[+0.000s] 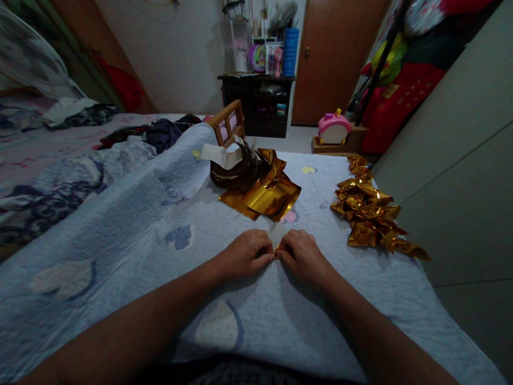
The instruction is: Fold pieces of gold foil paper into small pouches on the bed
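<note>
My left hand (251, 251) and my right hand (301, 253) meet over the bed, their fingers pinched on one sheet of gold foil paper (277, 231). Its pale back shows beyond my fingertips, and a bit of gold shows between my thumbs; the rest of the sheet is hidden by my hands. Just past them lies a stack of gold foil paper (236, 174), partly curled, with loose gold sheets (274, 198) spread at its front. Over to the right sits a pile of folded gold paper pieces (364, 208).
A pale blue quilt (152, 256) with heart shapes covers the bed, bunched up along the left. Beyond the far edge stand a small wooden rail (228, 123), a dark cabinet (256, 107) and a pink toy case (334, 128). A pale wall panel (460, 187) borders the right side.
</note>
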`<action>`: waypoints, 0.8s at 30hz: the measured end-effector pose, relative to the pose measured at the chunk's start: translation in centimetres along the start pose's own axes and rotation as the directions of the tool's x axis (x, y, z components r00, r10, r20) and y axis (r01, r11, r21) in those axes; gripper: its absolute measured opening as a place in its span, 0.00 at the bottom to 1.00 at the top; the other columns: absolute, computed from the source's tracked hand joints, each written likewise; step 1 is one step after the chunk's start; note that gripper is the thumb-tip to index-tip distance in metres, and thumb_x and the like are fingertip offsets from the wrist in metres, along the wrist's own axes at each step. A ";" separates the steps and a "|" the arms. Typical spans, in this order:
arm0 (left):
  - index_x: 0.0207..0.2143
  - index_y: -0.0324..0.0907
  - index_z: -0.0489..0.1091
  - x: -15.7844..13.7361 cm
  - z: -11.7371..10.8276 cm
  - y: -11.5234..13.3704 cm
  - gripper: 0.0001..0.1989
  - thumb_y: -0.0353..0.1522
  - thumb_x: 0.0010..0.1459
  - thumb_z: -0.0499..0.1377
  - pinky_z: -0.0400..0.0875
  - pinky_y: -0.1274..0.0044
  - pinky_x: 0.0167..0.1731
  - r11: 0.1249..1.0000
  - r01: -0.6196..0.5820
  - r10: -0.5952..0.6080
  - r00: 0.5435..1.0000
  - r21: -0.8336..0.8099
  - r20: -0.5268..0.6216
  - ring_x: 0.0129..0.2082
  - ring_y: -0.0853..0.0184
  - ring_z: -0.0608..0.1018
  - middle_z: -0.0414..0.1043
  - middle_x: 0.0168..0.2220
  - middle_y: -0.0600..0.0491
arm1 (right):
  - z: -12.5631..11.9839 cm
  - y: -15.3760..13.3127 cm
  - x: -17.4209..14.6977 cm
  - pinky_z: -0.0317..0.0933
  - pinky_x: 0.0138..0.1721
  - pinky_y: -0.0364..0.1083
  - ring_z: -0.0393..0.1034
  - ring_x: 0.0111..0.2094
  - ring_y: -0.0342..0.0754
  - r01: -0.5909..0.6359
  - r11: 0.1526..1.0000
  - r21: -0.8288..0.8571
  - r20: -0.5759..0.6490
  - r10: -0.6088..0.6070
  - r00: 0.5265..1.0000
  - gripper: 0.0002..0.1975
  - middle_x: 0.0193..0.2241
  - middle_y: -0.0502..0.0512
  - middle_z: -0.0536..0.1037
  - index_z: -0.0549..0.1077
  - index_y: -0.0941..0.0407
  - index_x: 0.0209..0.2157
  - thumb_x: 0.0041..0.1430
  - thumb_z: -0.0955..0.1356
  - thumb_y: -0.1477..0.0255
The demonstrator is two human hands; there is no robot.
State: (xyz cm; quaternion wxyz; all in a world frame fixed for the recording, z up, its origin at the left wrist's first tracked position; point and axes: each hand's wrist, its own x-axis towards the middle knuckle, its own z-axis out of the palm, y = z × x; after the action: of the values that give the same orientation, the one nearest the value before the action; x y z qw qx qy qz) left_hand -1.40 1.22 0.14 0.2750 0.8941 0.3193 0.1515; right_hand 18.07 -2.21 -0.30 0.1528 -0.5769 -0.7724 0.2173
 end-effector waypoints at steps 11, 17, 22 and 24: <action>0.29 0.41 0.69 -0.1 0.4 0.7 0.06 0.30 0.60 0.59 0.64 0.71 0.40 0.988 0.118 -0.118 0.993 0.101 -0.008 0.37 0.63 0.70 0.68 0.33 0.52 | 0.5 0.0 0.0 0.50 0.39 0.49 0.63 0.37 0.51 -0.001 1.000 -0.026 -0.045 0.000 0.999 0.06 0.32 0.55 0.74 0.72 0.56 0.29 0.61 0.69 0.76; 0.30 0.41 0.70 -0.1 0.4 0.8 0.07 0.32 0.61 0.58 0.63 0.70 0.42 0.978 0.177 -0.178 0.984 0.110 0.005 0.40 0.62 0.69 0.68 0.35 0.51 | 0.7 0.0 0.0 0.50 0.39 0.48 0.63 0.36 0.50 -0.019 1.000 -0.019 -0.074 0.017 0.997 0.05 0.32 0.54 0.74 0.72 0.56 0.29 0.60 0.69 0.77; 0.30 0.41 0.70 0.0 0.3 0.9 0.09 0.33 0.64 0.56 0.62 0.69 0.42 0.972 0.188 -0.194 0.981 0.143 0.023 0.40 0.61 0.69 0.68 0.36 0.51 | 0.7 -0.1 -0.1 0.50 0.39 0.48 0.64 0.37 0.50 -0.022 0.999 -0.031 -0.069 0.020 0.997 0.06 0.32 0.54 0.74 0.73 0.57 0.30 0.62 0.68 0.76; 0.31 0.41 0.70 0.0 0.5 1.0 0.09 0.33 0.64 0.56 0.61 0.69 0.42 0.967 0.197 -0.203 0.979 0.164 0.023 0.40 0.61 0.69 0.68 0.36 0.51 | 0.7 -0.2 -0.1 0.50 0.40 0.48 0.65 0.38 0.50 -0.021 0.999 -0.041 -0.065 0.018 0.998 0.06 0.32 0.54 0.75 0.73 0.57 0.30 0.63 0.68 0.75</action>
State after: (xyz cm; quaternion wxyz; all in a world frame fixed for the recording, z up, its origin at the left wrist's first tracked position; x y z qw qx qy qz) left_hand -0.68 0.40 0.37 0.2219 0.8795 0.4135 0.0792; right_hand 17.62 -2.45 -0.79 0.1637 -0.5941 -0.7657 0.1840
